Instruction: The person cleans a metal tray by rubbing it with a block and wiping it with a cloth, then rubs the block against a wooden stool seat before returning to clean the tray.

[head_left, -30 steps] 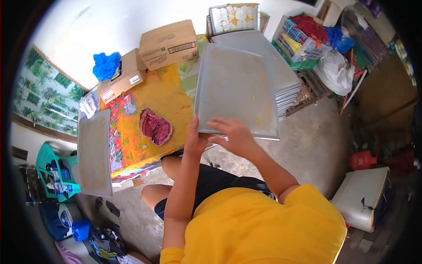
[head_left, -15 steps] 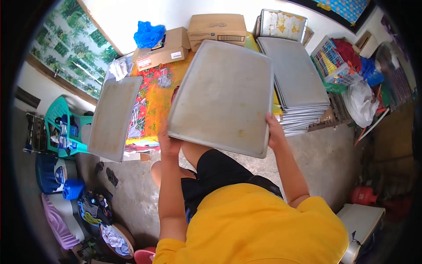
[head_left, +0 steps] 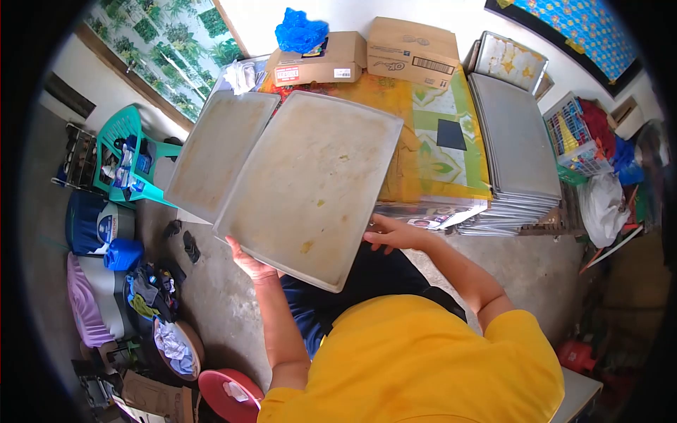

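Note:
A large, stained metal baking tray (head_left: 310, 183) is tilted in front of me above the table. My left hand (head_left: 250, 262) is closed on its near left edge, thumb up along the side and the other fingers mostly hidden underneath. At the right edge, my right hand (head_left: 398, 235) holds the tray loosely, its fingers curled by the rim. Another baking tray (head_left: 222, 151) lies on the table's left side, partly overlapped in view by the held one. To the right stands a tall stack of similar trays (head_left: 515, 141).
Two cardboard boxes (head_left: 412, 49) stand along the back of the table (head_left: 395, 155), with a blue plastic bag (head_left: 301, 32) on one. A dark flat square (head_left: 451, 135) lies on the patterned cover. A green chair (head_left: 127, 141) is at left, a red basin (head_left: 226, 395) below.
The held tray has moved left and turned, now near the other tray on the left. My right hand has shifted down its right edge. The view has swung to the right.

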Available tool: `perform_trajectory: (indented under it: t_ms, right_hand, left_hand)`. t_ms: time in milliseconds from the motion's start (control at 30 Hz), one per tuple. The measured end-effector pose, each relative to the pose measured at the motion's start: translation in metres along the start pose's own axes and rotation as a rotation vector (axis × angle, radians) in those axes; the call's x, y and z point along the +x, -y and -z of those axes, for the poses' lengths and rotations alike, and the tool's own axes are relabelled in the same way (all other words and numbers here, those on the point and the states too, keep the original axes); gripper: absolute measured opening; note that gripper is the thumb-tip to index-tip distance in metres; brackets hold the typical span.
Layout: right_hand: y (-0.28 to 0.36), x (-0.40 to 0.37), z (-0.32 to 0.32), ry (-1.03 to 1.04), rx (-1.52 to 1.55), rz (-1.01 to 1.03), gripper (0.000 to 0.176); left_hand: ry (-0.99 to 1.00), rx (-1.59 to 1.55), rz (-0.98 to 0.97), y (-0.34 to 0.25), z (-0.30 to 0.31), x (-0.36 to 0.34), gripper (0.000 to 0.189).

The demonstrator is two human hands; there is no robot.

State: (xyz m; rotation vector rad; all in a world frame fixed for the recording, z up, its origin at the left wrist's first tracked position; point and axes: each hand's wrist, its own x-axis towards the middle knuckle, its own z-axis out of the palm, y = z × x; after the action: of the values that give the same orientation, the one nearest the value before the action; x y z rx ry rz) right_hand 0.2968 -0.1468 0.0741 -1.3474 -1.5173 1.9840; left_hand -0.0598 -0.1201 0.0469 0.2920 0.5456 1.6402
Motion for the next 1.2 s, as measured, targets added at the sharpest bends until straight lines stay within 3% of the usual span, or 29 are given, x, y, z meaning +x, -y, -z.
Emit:
perform_trajectory:
  t_ms: [100, 167, 233, 300, 367, 433, 533, 633, 733, 833, 933, 967, 1033, 1100, 1200]
  right_hand:
    - [-0.003, 0.012, 0.041, -0.072, -0.203, 0.006, 0.055]
    - [-0.022, 0.032, 0.071, -0.527, -0.397, 0.153, 0.048]
    - [-0.025, 0.048, 0.108, -0.927, -0.554, 0.127, 0.055]
    - [-0.043, 0.069, 0.162, -1.253, -0.827, 0.008, 0.064]
    - [-0.025, 0.065, 0.185, -1.453, -0.764, -0.235, 0.072]
    - [-0.012, 0.063, 0.216, -1.467, -0.673, -0.510, 0.076]
    - [-0.013, 0.061, 0.249, -1.366, -0.557, -0.711, 0.085]
    - [-0.018, 0.060, 0.272, -1.287, -0.568, -0.776, 0.097]
    - [-0.019, 0.053, 0.286, -1.262, -0.552, -0.694, 0.099]
    - [-0.041, 0.064, 0.329, -0.985, -0.797, -0.566, 0.095]
    - [-0.055, 0.068, 0.346, -1.062, -0.337, -0.240, 0.096]
    - [-0.055, 0.073, 0.349, -1.107, -0.295, -0.164, 0.094]
    - [-0.013, 0.079, 0.302, -1.186, -0.205, -0.009, 0.090]
    - [0.045, 0.086, 0.217, -1.159, -0.444, 0.131, 0.081]
    - [0.066, 0.112, 0.161, -1.095, -0.855, 0.069, 0.070]
  left_hand:
    - [-0.010, -0.020, -0.032, -0.020, 0.019, -0.002, 0.063]
    - [0.021, -0.046, -0.019, -0.026, 0.021, -0.007, 0.063]
    - [-0.006, -0.043, -0.023, -0.029, 0.023, -0.010, 0.063]
    - [-0.038, -0.028, -0.004, -0.027, 0.036, -0.005, 0.063]
    - [-0.046, -0.018, 0.014, -0.022, 0.050, 0.000, 0.063]
    - [-0.028, -0.019, 0.034, -0.016, 0.059, 0.005, 0.063]
    - [-0.068, -0.067, 0.122, -0.005, 0.067, 0.008, 0.062]
    - [-0.100, -0.081, 0.169, 0.008, 0.073, 0.010, 0.062]
    - [-0.166, -0.007, 0.153, 0.017, 0.079, 0.011, 0.064]
    - [-0.267, 0.119, 0.093, 0.018, 0.076, 0.015, 0.066]
    - [-0.414, 0.022, 0.084, 0.015, 0.047, 0.002, 0.067]
    - [-0.381, 0.004, 0.094, 0.017, 0.053, 0.001, 0.067]
    - [-0.317, -0.028, 0.110, 0.019, 0.073, -0.004, 0.069]
    - [-0.281, 0.026, 0.053, 0.029, 0.083, -0.006, 0.067]
    - [-0.255, 0.027, 0.039, 0.033, 0.088, -0.006, 0.065]
